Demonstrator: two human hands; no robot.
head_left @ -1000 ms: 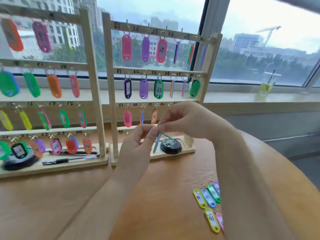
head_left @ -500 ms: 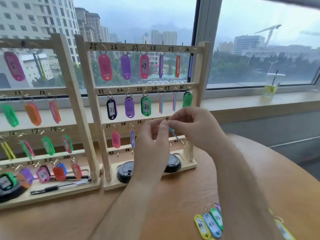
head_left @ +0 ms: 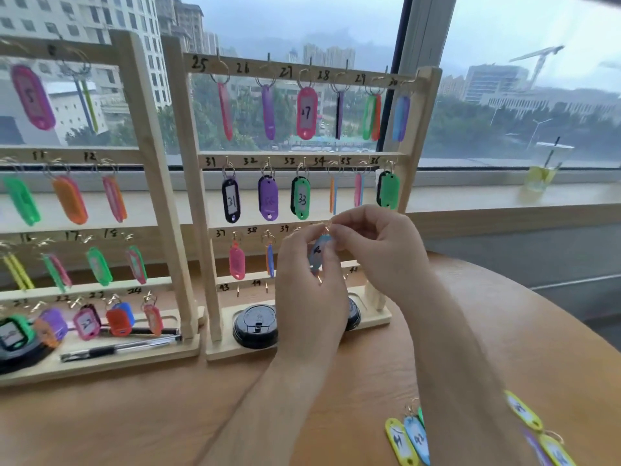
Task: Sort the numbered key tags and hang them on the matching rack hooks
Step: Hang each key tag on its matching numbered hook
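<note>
Two wooden racks are being carried by the desk [head_left: 134,425], and the right rack [head_left: 190,203], numbered from 25 upward, is being taken as the reference point. Immediately left of the right rack, the left rack [head_left: 144,183] is being loaded with coloured tags on most of its hooks, and a black pen [head_left: 117,349] is being borne on its base.

On the right rack itself, the rows marked 25 to 30 and 31 to 36 are being occupied by hanging tags, among them a black tag [head_left: 231,200] reading 31. A pink tag [head_left: 237,262] is being carried under the mark 37. A black lid [head_left: 256,326] is being held in the right rack's base tray.

In front of the right rack's third row, the left hand [head_left: 311,297] is being raised, its fingers being curled onto the body of a blue key tag [head_left: 318,253]. That tag is being held upright just in front of the third bar, right of the mark 39. The right hand [head_left: 379,253] is being held just right of the tag, with its thumb and forefinger being pinched on the tag's metal ring [head_left: 327,227]. Whether the ring is touching a hook cannot be told.

Nearer the viewer and right of the right rack, loose tags [head_left: 408,438], yellow and blue, are being left lying on the desk. Well to the right of the right rack, a drink cup [head_left: 546,169] is being supported by the window sill [head_left: 470,200].
</note>
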